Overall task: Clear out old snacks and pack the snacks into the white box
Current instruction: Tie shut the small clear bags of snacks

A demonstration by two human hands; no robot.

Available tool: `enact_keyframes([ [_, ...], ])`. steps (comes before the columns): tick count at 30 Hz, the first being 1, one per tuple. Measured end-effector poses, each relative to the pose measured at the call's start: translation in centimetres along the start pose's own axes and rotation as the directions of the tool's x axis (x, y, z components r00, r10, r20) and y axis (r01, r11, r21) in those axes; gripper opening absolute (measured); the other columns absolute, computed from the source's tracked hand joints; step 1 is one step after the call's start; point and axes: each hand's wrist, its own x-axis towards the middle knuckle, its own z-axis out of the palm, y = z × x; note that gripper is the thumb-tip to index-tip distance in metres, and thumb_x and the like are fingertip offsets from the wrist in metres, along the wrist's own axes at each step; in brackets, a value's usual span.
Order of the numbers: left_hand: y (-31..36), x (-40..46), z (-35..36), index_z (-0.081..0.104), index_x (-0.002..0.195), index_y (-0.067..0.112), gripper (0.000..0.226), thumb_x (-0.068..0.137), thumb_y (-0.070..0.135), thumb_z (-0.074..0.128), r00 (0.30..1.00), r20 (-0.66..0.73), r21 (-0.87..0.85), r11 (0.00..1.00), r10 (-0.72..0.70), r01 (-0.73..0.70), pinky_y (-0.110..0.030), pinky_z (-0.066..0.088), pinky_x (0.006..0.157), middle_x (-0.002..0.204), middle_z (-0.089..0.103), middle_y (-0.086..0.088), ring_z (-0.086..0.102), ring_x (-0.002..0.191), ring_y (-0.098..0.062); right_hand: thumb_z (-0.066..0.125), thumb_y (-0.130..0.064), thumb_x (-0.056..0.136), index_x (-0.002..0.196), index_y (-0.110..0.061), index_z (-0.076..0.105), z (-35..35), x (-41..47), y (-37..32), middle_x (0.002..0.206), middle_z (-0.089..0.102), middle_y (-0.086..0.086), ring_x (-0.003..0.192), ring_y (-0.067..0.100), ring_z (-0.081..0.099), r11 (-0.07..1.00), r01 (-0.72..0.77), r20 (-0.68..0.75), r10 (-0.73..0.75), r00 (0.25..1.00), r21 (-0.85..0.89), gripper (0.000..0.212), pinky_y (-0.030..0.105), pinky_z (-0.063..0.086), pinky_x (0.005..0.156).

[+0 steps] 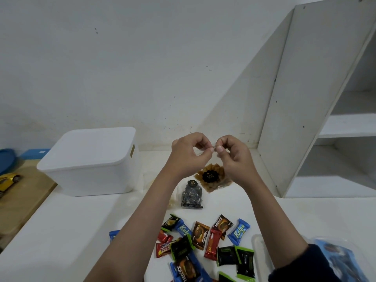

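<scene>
My left hand (190,151) and my right hand (231,152) are raised together above the table, each pinching the top edge of a clear bag of yellow-brown snacks (213,178) with a black round label. The bag hangs below my fingers. A second clear bag with dark swirled pieces (191,195) stands on the table just in front. The white box (91,161) sits at the left with its lid on. Several small wrapped snacks (205,241), red, blue, brown and black-green, lie scattered near the front edge between my forearms.
A white shelf unit (317,110) stands at the right against the wall. A clear plastic container (262,253) and a blue packet (339,259) lie at the bottom right. At the far left are a wooden surface (22,202), a yellow toy car (8,180) and a blue lid (6,161).
</scene>
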Motion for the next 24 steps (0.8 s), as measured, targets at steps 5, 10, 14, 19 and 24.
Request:
enact_keyframes([
  [5, -0.2, 0.0, 0.4, 0.057, 0.070, 0.030, 0.007, 0.075, 0.032, 0.060, 0.998, -0.055, -0.021, 1.000, 0.019, -0.020, -0.054, 0.042, 0.095, 0.069, 0.060, 0.016, 0.057, 0.074, 0.002, 0.049, -0.006, 0.091, 0.080, -0.013, 0.056, 0.1, 0.3, 0.0, 0.079, 0.059, -0.005, 0.083, 0.017, 0.057, 0.999, -0.024, 0.036, 0.022, 0.999, 0.040, 0.015, 0.046, 0.048, 0.077],
  [10, -0.9, 0.2, 0.1, 0.064, 0.075, 0.026, 0.011, 0.078, 0.037, 0.066, 0.999, -0.013, -0.035, 0.999, -0.029, 0.029, -0.052, 0.041, 0.098, 0.071, 0.063, 0.023, 0.059, 0.076, 0.003, 0.051, -0.010, 0.092, 0.079, -0.016, 0.055, -0.1, 0.4, 0.3, 0.083, 0.063, 0.010, 0.080, 0.032, 0.058, 0.998, -0.045, -0.007, 0.046, 0.999, 0.040, 0.015, 0.040, 0.046, 0.070],
  [14, -1.4, 0.1, 0.0, 0.058, 0.070, 0.034, 0.017, 0.083, 0.030, 0.067, 0.998, 0.029, 0.044, 0.997, -0.059, 0.057, -0.049, 0.040, 0.100, 0.074, 0.063, 0.019, 0.059, 0.082, 0.002, 0.053, -0.006, 0.091, 0.078, -0.017, 0.057, 0.2, 0.2, 0.7, 0.079, 0.059, -0.003, 0.078, 0.012, 0.056, 0.995, -0.093, -0.042, 0.093, 0.995, 0.024, 0.017, 0.041, 0.047, 0.070],
  [19, -1.6, -0.3, -0.1, 0.054, 0.071, 0.033, 0.021, 0.084, 0.023, 0.066, 1.000, -0.006, 0.088, 0.996, -0.021, 0.021, -0.049, 0.038, 0.099, 0.074, 0.060, 0.015, 0.059, 0.083, -0.003, 0.057, -0.010, 0.091, 0.080, -0.019, 0.061, 0.6, 0.0, 0.9, 0.082, 0.063, -0.005, 0.082, 0.009, 0.059, 0.988, -0.139, -0.002, 0.140, 0.990, 0.061, 0.015, 0.023, 0.048, 0.073],
  [24, -1.5, -0.6, -0.3, 0.064, 0.073, 0.027, 0.009, 0.079, 0.032, 0.069, 0.998, 0.003, -0.025, 0.997, -0.070, 0.070, -0.051, 0.040, 0.100, 0.073, 0.065, 0.016, 0.060, 0.077, 0.001, 0.057, -0.010, 0.090, 0.075, -0.018, 0.061, 0.2, 0.5, 0.8, 0.078, 0.064, -0.007, 0.077, 0.005, 0.059, 0.994, -0.108, -0.023, 0.107, 0.994, -0.029, 0.017, 0.016, 0.045, 0.065],
])
